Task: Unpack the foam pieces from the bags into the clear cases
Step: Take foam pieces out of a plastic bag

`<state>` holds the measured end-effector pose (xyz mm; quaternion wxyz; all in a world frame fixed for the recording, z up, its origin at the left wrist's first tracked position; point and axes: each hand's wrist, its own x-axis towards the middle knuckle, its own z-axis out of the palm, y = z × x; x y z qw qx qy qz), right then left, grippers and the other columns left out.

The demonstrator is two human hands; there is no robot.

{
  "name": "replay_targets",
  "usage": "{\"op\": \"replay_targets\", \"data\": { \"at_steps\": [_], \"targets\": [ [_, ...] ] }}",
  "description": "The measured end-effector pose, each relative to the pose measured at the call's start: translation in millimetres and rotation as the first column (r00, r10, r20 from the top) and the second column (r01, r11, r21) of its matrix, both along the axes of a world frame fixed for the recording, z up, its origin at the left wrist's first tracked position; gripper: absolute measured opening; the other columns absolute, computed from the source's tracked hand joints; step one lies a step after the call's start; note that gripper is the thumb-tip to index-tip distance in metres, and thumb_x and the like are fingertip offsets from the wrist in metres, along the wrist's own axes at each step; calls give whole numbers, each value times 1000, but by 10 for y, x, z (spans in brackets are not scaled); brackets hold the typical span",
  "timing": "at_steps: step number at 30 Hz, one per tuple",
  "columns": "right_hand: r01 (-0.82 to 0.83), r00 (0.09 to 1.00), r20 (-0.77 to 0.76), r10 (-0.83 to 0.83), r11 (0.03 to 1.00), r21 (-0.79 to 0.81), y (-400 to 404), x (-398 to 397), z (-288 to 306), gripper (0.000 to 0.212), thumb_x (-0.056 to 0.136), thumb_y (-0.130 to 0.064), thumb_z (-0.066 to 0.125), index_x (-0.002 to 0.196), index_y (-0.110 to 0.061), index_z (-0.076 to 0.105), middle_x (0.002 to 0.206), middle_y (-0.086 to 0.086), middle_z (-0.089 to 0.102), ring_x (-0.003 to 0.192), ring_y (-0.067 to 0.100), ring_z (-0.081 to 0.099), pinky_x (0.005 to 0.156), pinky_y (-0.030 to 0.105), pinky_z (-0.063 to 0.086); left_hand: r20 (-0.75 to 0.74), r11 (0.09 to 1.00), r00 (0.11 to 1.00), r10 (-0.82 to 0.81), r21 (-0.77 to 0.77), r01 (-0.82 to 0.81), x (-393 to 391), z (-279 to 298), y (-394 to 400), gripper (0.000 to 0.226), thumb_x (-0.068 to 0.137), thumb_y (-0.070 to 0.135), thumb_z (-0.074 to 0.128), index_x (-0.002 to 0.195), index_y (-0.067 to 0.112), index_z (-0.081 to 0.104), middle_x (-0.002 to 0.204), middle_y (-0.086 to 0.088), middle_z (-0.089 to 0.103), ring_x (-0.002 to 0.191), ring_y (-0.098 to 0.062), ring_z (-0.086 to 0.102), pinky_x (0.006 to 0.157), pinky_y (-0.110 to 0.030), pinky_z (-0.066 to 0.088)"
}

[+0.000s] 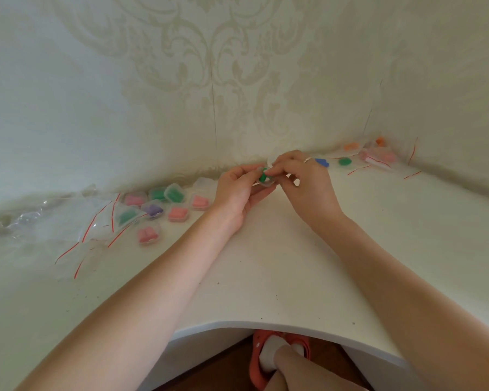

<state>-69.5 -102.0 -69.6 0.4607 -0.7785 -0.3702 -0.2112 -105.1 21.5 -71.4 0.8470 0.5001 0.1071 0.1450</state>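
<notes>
Pale wallpaper (209, 66) with a faint scroll pattern rises behind a white table (280, 277), the two meeting in a curved line just beyond the hands. The table's near edge bows inward toward the person, and below it show a strip of wooden floor and a foot in a coral clog (268, 359) over a white sock. Between the forearms and ahead of that near edge the tabletop lies bare, as does the stretch outside the right forearm up to the wall.

Far to the left of the left hand, emptied clear bags (76, 230) with red seal strips lie crumpled, running out toward the table's left side. Nearer that hand, just to its left, sits a cluster of filled clear cases (164, 206) holding pink, green and purple foam, some touching one another. To the right of the right hand, against the wall, lie unopened bags (376, 155) with orange, pink, green and blue pieces.

The left hand (235, 190) and right hand (308, 179) meet close to the wall, fingertips almost touching. Both are curled and pinching one small clear case (266, 182) between them, with a green foam piece (263, 176) in it. Whether its lid is up is too blurred to tell.
</notes>
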Motion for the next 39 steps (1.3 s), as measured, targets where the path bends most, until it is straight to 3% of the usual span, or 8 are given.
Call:
{"op": "replay_targets", "data": {
  "at_steps": [10, 15, 17, 23, 26, 30, 33, 39],
  "targets": [
    [61, 987, 159, -29, 977, -205, -26, 48, -80, 54, 73, 17, 38, 107, -9, 72, 109, 5, 70, 101, 29, 58, 86, 22, 40, 5, 996, 999, -54, -73, 54, 10, 10, 51, 14, 90, -2, 53, 81, -1, 64, 82, -15, 68, 70, -20, 70, 69, -26, 59],
    [40, 980, -195, -35, 999, 21, -9, 33, -33, 65, 69, 18, 33, 111, -19, 67, 101, -4, 70, 89, -4, 60, 83, 12, 44, 12, 986, 994, -106, -132, 106, -9, 33, 68, 10, 88, -4, 56, 95, -5, 63, 98, -21, 68, 79, -25, 71, 69, -23, 58],
    [59, 958, -287, -16, 989, 139, -17, 21, -1, 63, 68, 17, 30, 105, -22, 63, 97, -8, 70, 86, -2, 59, 77, 9, 44, -3, 986, 994, -105, -134, 103, -14, 37, 45, 14, 87, -8, 55, 99, -5, 61, 92, -19, 68, 75, -25, 72, 69, -24, 58],
    [187, 945, -306, -118, 961, 205, -43, 47, 5, 65, 71, 16, 30, 117, -23, 54, 117, -9, 54, 99, 8, 54, 77, 7, 40, -23, 984, 990, -140, -117, 137, -12, 27, 21, 23, 88, -8, 55, 111, -8, 57, 96, -20, 67, 75, -25, 72, 70, -25, 59],
    [126, 938, -346, -38, 963, 237, -18, 39, 9, 65, 70, 19, 30, 117, -21, 53, 110, -10, 60, 97, 5, 57, 78, 8, 43, -45, 985, 989, -140, -103, 135, -12, 40, 6, 14, 92, 3, 55, 101, -6, 59, 96, -22, 67, 73, -26, 71, 72, -27, 58],
    [55, 935, -351, 44, 962, 268, -1, 11, 21, 60, 72, 19, 30, 114, -18, 53, 95, -2, 71, 93, -2, 62, 86, 12, 44, -76, 976, 986, -152, -170, 137, -3, 40, 41, 26, 95, 25, 54, 97, -1, 59, 100, -23, 67, 80, -32, 70, 72, -29, 59],
    [-8, 930, -354, 99, 968, 249, 14, -6, -1, 56, 75, 19, 30, 116, -13, 53, 84, -3, 72, 87, -4, 62, 86, 15, 44, -50, 984, 985, -166, -75, 162, -3, 8, 37, 14, 93, 9, 56, 103, 0, 61, 104, -19, 66, 85, -26, 70, 77, -26, 58],
    [-1, 907, -400, 132, 950, 312, 13, 31, 13, 50, 78, 18, 34, 112, -13, 54, 85, 5, 72, 85, 11, 69, 78, 15, 49, -32, 994, 993, -113, -11, 113, 5, -6, 58, 27, 89, -11, 50, 115, -3, 55, 99, -20, 65, 82, -27, 67, 76, -29, 58]
  ]
}}
